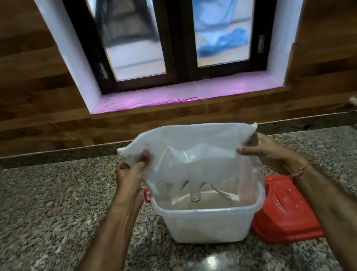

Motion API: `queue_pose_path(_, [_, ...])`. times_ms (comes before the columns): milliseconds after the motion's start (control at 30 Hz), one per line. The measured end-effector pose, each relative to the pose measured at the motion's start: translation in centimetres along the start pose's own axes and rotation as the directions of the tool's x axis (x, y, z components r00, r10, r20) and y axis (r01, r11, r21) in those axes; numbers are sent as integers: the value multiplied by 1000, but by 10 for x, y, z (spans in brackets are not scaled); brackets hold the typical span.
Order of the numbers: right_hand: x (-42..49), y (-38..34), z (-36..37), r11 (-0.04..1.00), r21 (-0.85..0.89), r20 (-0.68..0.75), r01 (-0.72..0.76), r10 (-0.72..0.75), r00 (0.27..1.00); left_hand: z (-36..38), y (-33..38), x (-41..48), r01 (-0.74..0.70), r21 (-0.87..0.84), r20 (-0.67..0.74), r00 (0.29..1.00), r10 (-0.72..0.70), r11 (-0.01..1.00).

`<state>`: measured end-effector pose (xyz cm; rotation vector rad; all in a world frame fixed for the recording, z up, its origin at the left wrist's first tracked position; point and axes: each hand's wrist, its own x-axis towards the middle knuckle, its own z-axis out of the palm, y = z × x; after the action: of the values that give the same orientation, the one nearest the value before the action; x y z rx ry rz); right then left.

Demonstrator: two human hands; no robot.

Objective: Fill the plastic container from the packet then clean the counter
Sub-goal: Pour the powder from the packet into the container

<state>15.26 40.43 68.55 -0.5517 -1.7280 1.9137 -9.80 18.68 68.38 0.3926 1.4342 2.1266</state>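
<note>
A translucent white plastic container (212,222) stands on the granite counter (44,218), with pale grainy contents inside. Above it hangs a clear plastic packet (191,157), upside down, its lower end dipping into the container. My left hand (132,174) pinches the packet's upper left corner. My right hand (261,149) pinches its upper right corner. The packet looks nearly flat and limp. A red handle (146,196) of the container shows by my left wrist.
A red lid (286,211) lies on the counter just right of the container. A wood-panelled wall with a window (177,28) and a pink-lined sill rises behind. A small white object (355,101) sits at the back right.
</note>
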Motion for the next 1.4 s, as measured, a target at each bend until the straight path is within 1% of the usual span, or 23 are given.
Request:
queue_pose_path(33, [-2,6,2,999,-44,-18,-18,18,1000,3,2,0,13,-37,-8,1000,-13,999])
queue_pose_path(100, [0,10,8,996,-84,-172,20,-34,985,4,-1,4,9,-35,-28,1000,-10,999])
queue_pose_path(167, [4,2,12,987,-113,-310,115,-145,940,-1,-9,2,-19,89,24,1000,17,996])
queue_pose_path(267, [9,-17,15,972,-102,-359,210,-233,904,-13,-22,-3,-38,214,98,995,17,976])
queue_pose_path(333, [10,-22,15,960,-147,-345,238,-276,897,-16,-25,-4,-38,187,67,997,25,982])
queue_pose_path(367, [9,-22,13,963,-163,-297,216,-256,920,-16,-25,-3,-26,154,37,999,21,988])
queue_pose_path(433, [6,-10,5,983,-161,-129,91,-112,985,-12,-22,0,8,79,-31,999,-5,997])
queue_pose_path(500, [2,7,-1,968,-252,-22,-10,5,1000,-8,-18,0,20,32,-77,997,-18,999])
queue_pose_path(567, [2,24,-4,938,-348,-53,4,-24,998,-4,-17,0,7,24,-107,994,-5,1000])
queue_pose_path(633, [4,31,-4,942,-331,-176,58,-122,977,-4,-18,-1,-32,60,-109,993,39,998])
queue_pose_path(700, [8,28,-6,954,-268,-290,131,-210,934,-8,-22,-1,-89,247,-51,993,104,965])
queue_pose_path(767, [11,19,-6,954,-230,-342,190,-262,902,-16,-28,-4,-116,449,76,993,92,886])
queue_pose_path(833, [13,9,-2,948,-226,-366,226,-298,882,-21,-33,-6,-132,551,129,989,72,824])
queue_pose_path(900, [12,-1,2,943,-194,-367,272,-327,871,-21,-34,-6,-112,519,88,993,77,848])
queue_pose_path(933, [10,-5,3,951,-144,-347,273,-307,886,-19,-30,-6,-107,463,74,994,82,880])
queue_pose_path(1000, [2,-7,2,979,-84,-219,185,-200,955,-12,-20,-4,-128,339,80,991,107,932])
queue_pose_path(1067, [-5,4,1,982,-178,-70,60,-73,995,-4,-10,0,-140,236,66,990,128,962])
queue_pose_path(1100, [-8,12,1,967,-255,-57,26,-42,998,-1,-7,4,-146,224,49,989,139,963])
queue_pose_path(1167, [-7,25,4,947,-319,-187,28,-92,978,3,-7,8,-167,276,43,986,162,946])
queue_pose_path(1233, [0,24,6,952,-295,-336,80,-182,924,3,-13,5,-180,438,61,983,171,881])
queue_pose_path(1267, [5,19,5,953,-276,-364,125,-224,904,1,-18,2,-187,498,66,982,178,847])
queue_pose_path(1333, [9,7,2,958,-192,-340,214,-269,901,-2,-22,0,-196,518,73,980,186,832])
queue_pose_path(1400, [5,0,0,968,-160,-224,191,-224,949,-3,-22,6,-151,439,33,988,152,886])
